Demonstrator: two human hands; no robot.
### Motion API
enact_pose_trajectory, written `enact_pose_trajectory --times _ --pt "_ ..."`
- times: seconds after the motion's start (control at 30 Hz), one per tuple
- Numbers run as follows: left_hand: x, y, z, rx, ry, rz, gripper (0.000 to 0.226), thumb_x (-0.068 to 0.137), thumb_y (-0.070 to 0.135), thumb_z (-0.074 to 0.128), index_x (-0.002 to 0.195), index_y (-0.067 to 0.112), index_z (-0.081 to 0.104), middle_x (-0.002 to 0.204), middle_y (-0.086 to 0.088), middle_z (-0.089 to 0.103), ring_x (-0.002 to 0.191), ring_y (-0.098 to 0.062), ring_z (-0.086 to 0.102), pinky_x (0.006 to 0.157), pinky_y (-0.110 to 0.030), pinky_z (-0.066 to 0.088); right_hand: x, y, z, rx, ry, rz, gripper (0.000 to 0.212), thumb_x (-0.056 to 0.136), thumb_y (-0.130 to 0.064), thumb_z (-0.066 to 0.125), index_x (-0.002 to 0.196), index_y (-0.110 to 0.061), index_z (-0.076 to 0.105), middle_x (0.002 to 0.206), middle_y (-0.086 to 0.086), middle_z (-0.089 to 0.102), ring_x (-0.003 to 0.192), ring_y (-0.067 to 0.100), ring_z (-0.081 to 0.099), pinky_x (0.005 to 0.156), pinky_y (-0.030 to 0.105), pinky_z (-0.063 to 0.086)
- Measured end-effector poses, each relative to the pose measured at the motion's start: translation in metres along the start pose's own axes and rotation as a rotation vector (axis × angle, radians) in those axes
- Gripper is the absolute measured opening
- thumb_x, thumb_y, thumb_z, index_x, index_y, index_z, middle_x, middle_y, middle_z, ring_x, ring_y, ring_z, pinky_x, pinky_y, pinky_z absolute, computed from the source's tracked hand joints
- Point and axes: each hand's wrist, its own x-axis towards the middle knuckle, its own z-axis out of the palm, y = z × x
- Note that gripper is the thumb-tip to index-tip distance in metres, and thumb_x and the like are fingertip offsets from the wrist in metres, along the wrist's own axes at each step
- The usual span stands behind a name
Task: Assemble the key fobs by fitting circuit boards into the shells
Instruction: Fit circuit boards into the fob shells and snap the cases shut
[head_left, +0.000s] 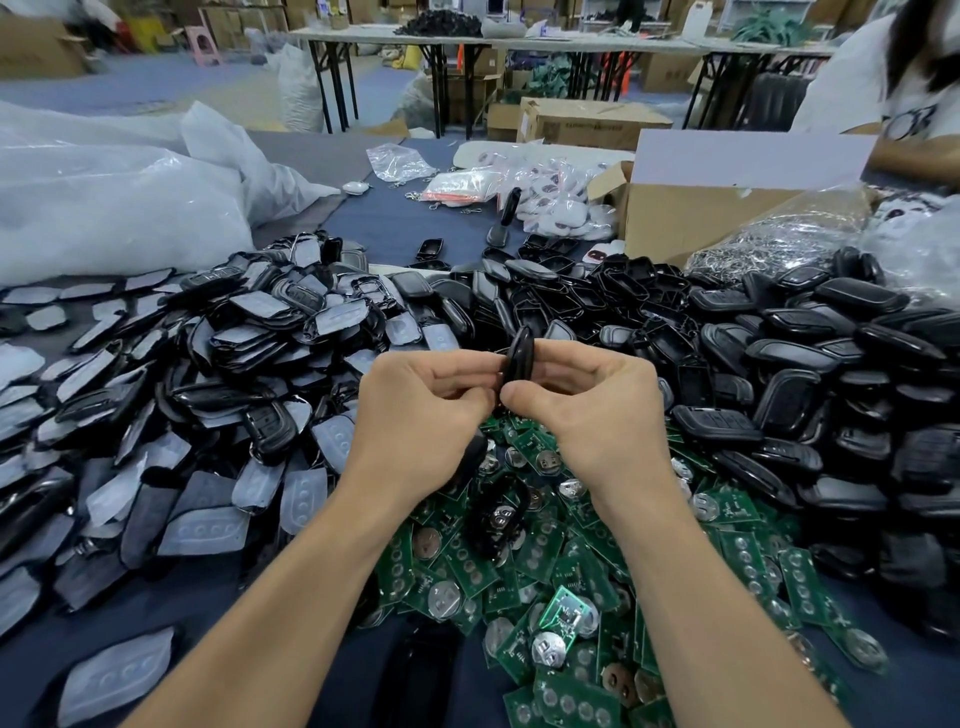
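Both hands meet over the middle of the table (400, 218). The left hand (423, 400) and the right hand (597, 405) each have their fingers curled in tight, thumb and fingertips pinching opposite sides of one black key fob (518, 353). It is held edge-on between them, raised above the heap, so its seam faces away from view. Whether a board already sits inside I cannot tell.

From the squeeze on both faces, this looks like the closing step — pressing the two halves of the shell together. Next, I would guess, comes an even pinch along the edge until the seam shuts all round, then the fob goes aside and a fresh board is picked up.

Supplies lie close. The green circuit boards (561, 571), many with round silver battery clips, are piled directly under the wrists. The loose black shells (810, 364) are heaped to the right — and a spread of frames fitted with pale rubber button pads (218, 415) fills the left. A cardboard box (701, 218) and big plastic bags (104, 197) stand at the far side.
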Motion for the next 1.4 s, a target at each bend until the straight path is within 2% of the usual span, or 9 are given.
enact_pose_trajectory --times 0.13,0.4,0.53,0.83,0.97,1.07,1.13,1.23,1.4 --pt "0.001 0.003 0.002 -0.134 -0.028 -0.059 0.041 0.075 0.015 0.072 0.112 0.029 0.082 0.092 0.009 0.082 0.090 -0.008 0.078 0.077 -0.019 0.059 -0.001 -0.001 0.001 -0.039 -0.015 -0.041 0.039 0.069 -0.003 0.092 0.102 -0.022 0.082 0.084 -0.007 0.081 0.082 0.010 0.078 0.083 0.028 0.062" --pt "0.011 -0.001 -0.015 -0.265 -0.210 -0.113 0.045 0.080 -0.004 0.081 0.116 0.023 0.078 0.107 -0.001 0.081 0.109 -0.029 0.074 0.088 -0.022 0.057 -0.005 -0.006 0.001 -0.099 -0.091 -0.095 0.037 0.068 -0.012 0.095 0.096 -0.033 0.082 0.083 -0.015 0.080 0.082 0.001 0.076 0.078 0.017 0.059" --pt "0.010 -0.001 -0.015 -0.332 -0.223 -0.119 0.047 0.073 0.009 0.082 0.119 0.018 0.077 0.109 -0.004 0.081 0.107 -0.021 0.076 0.089 -0.022 0.057 -0.004 -0.009 -0.002 -0.110 -0.098 -0.119 0.039 0.065 -0.012 0.096 0.090 -0.038 0.080 0.083 -0.017 0.079 0.080 0.000 0.076 0.076 0.013 0.057" --pt "0.006 0.003 -0.011 -0.307 -0.207 -0.104 0.044 0.080 -0.009 0.078 0.111 0.021 0.079 0.104 -0.003 0.082 0.097 -0.015 0.076 0.084 -0.019 0.057 -0.005 -0.008 -0.005 -0.248 -0.123 -0.170 0.040 0.067 -0.013 0.095 0.093 -0.037 0.076 0.074 -0.036 0.070 0.077 -0.010 0.071 0.071 0.003 0.051" --pt "0.005 0.005 -0.012 -0.273 -0.221 -0.107 0.042 0.082 -0.010 0.078 0.112 0.020 0.080 0.102 -0.005 0.082 0.097 -0.016 0.076 0.084 -0.022 0.059 -0.009 -0.010 -0.004 -0.307 -0.099 -0.200 0.038 0.070 -0.021 0.092 0.095 -0.045 0.075 0.082 -0.034 0.073 0.078 -0.009 0.072 0.072 0.010 0.056" --pt "0.003 0.008 -0.009 -0.264 -0.151 -0.100 0.027 0.083 0.007 0.081 0.106 0.021 0.083 0.098 -0.003 0.082 0.096 -0.017 0.079 0.082 -0.026 0.062 -0.013 -0.012 0.002 -0.392 -0.067 -0.219 0.050 0.072 -0.028 0.082 0.107 -0.058 0.065 0.084 -0.031 0.074 0.076 -0.004 0.073 0.072 0.025 0.062" --pt "0.001 0.008 -0.005 -0.205 -0.034 -0.100 0.017 0.081 0.015 0.084 0.094 0.027 0.086 0.090 0.000 0.082 0.089 -0.018 0.080 0.080 -0.033 0.064 -0.014 -0.010 0.006 -0.459 -0.057 -0.244 0.049 0.072 -0.026 0.077 0.114 -0.050 0.069 0.084 -0.021 0.077 0.078 0.002 0.073 0.073 0.031 0.062" --pt "0.001 0.007 0.000 -0.154 0.076 -0.120 0.030 0.086 0.007 0.082 0.080 0.036 0.084 0.080 0.002 0.081 0.080 -0.016 0.079 0.074 -0.031 0.065 -0.016 -0.006 0.012 -0.574 -0.023 -0.279 0.044 0.073 -0.023 0.074 0.113 -0.040 0.075 0.091 -0.014 0.079 0.087 0.010 0.073 0.078 0.034 0.061" --pt "0.004 0.014 -0.003 -0.307 0.103 -0.211 0.028 0.089 -0.004 0.075 0.078 0.021 0.084 0.079 -0.007 0.080 0.077 -0.019 0.079 0.066 -0.023 0.062 -0.017 -0.008 0.015 -0.492 0.047 -0.272 0.055 0.072 -0.021 0.077 0.119 -0.048 0.065 0.096 -0.021 0.075 0.091 0.001 0.067 0.079 0.017 0.056"
